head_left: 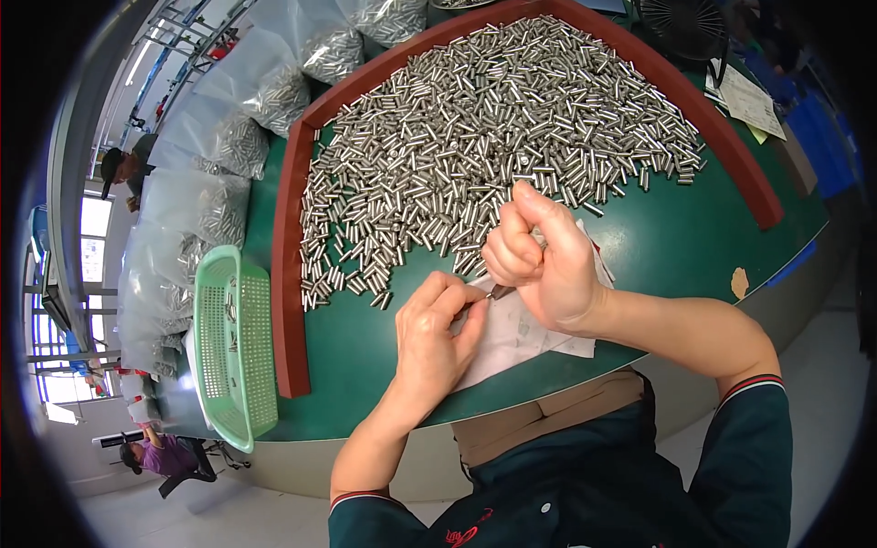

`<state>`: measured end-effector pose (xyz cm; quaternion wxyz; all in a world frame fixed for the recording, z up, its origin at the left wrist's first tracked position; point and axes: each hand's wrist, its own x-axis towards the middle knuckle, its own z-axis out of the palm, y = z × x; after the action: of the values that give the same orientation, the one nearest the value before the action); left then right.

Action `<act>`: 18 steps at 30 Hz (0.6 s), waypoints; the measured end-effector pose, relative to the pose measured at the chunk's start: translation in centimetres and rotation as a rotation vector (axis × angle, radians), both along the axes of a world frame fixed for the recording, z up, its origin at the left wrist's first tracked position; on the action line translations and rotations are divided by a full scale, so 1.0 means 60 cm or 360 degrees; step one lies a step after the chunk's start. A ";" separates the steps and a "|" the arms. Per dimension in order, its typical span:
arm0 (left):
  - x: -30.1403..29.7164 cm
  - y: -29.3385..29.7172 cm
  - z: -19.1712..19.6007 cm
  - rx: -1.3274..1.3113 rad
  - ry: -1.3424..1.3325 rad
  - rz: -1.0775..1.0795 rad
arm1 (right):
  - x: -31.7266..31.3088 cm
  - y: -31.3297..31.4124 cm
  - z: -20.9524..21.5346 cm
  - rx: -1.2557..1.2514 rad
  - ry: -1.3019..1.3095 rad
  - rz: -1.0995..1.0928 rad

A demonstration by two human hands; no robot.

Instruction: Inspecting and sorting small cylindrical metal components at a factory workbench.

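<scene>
Head-worn fisheye, looking steeply down (close), green table (pixel 694 247)

I see my right hand (pixel 539 260) curled into a loose fist, thumb up, pinching a small dark tool (pixel 500 291) whose tip points down toward my left hand (pixel 434 333). My left hand lies flat, fingers pressed on a white sheet of paper (pixel 516 333) that rests on the green table near its front edge. Just beyond both hands spreads a broad heap of short shiny metal pins (pixel 484 137), lying flat, pointing every way.
</scene>
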<state>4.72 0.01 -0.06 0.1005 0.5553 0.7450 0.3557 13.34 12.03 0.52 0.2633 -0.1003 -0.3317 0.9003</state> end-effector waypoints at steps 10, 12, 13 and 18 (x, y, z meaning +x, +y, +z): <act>-0.005 0.005 0.000 0.0015 -0.0011 0.0004 | -0.006 0.006 -0.002 0.0119 0.0021 0.0050; -0.004 0.006 0.000 0.0017 -0.0021 0.0000 | -0.004 0.008 0.000 0.0106 0.0026 0.0053; -0.003 0.007 0.002 0.0020 -0.0029 -0.0005 | -0.002 0.008 0.004 0.0089 0.0005 0.0043; 0.001 0.003 0.001 0.0019 -0.0042 0.0008 | -0.001 0.000 -0.008 0.0056 0.0033 0.0026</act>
<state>4.78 0.21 -0.02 0.1061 0.5493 0.7427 0.3678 13.25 12.06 0.06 0.2611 -0.0836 -0.3455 0.8975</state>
